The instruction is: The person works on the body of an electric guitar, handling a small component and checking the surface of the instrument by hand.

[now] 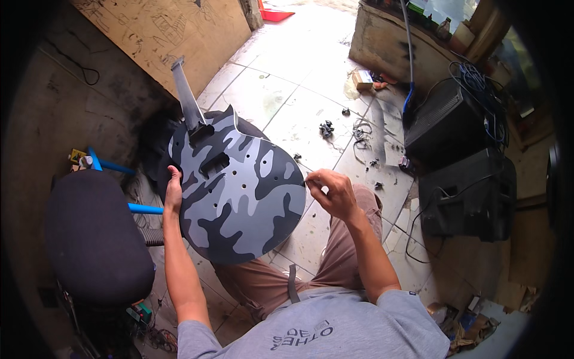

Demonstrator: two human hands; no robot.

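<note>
Gripped by the left hand is the guitar. At its right edge, the right hand is curled, contents unclear.

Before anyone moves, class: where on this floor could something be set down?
Open, smudged tile lies between the wooden board and small carton, beyond the guitar body. Right of the body is crowded: black clump, loose cable, black cases.

Grey T-shirt, seemingly brownish trousers

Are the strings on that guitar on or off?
Off: no strings cross the camouflage-patterned electric guitar body that the left hand holds.
</note>
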